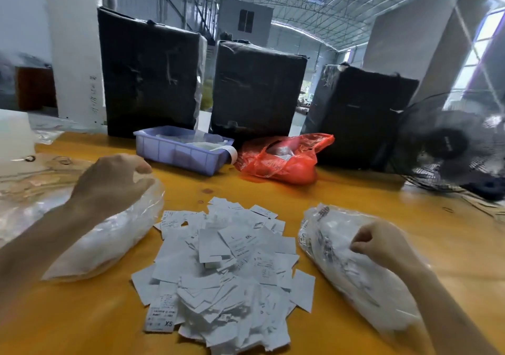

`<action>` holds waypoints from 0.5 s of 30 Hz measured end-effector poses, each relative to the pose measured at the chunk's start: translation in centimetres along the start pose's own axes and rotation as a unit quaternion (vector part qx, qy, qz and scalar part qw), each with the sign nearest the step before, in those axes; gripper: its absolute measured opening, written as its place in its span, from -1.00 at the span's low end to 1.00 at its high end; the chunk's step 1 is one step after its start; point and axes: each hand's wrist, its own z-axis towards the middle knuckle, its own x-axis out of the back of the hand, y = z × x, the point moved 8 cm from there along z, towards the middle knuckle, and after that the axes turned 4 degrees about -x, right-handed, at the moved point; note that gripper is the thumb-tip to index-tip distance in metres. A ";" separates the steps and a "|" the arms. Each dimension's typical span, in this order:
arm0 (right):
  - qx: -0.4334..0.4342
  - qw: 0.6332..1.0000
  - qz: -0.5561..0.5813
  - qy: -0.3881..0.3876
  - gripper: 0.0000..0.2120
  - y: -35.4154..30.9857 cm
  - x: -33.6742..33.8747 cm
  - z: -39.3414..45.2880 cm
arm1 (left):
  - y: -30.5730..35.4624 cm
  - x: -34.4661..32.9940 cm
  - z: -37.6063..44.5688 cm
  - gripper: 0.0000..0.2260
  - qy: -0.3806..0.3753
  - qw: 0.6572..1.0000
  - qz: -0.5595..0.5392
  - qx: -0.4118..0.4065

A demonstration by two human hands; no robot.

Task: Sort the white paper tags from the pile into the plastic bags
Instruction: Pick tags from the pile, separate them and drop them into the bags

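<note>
A pile of white paper tags [224,270] lies in the middle of the yellow table [82,322]. To its left lies a clear plastic bag [109,242] stuffed with white tags. My left hand [109,182] pinches that bag's top edge between thumb and fingers. To the right of the pile lies a second clear plastic bag [347,267], also full of tags. My right hand [382,242] rests on it with curled fingers gripping the plastic.
A purple plastic tray [183,152] and a red plastic bag [284,157] sit behind the pile. Three black wrapped bundles [257,86] stand along the table's far edge. A black fan [451,144] lies at the right. More clear plastic [24,188] lies at the left.
</note>
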 end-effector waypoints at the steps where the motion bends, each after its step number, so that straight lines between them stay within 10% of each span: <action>1: -0.007 1.000 0.017 0.010 -0.91 0.1 0.3 0.0 | 1.1 -0.4 -0.3 -0.80 0.002 0.999 -0.021 -0.027; 7: -0.010 0.985 0.136 0.103 -0.77 0.8 2.7 0.1 | 5.6 -3.4 -2.4 -0.90 -0.023 0.986 -0.114 -0.123; 15: -0.010 1.000 -0.003 -0.006 -0.75 0.5 0.9 0.6 | 8.8 -6.7 -5.0 -0.90 -0.087 0.966 -0.173 -0.172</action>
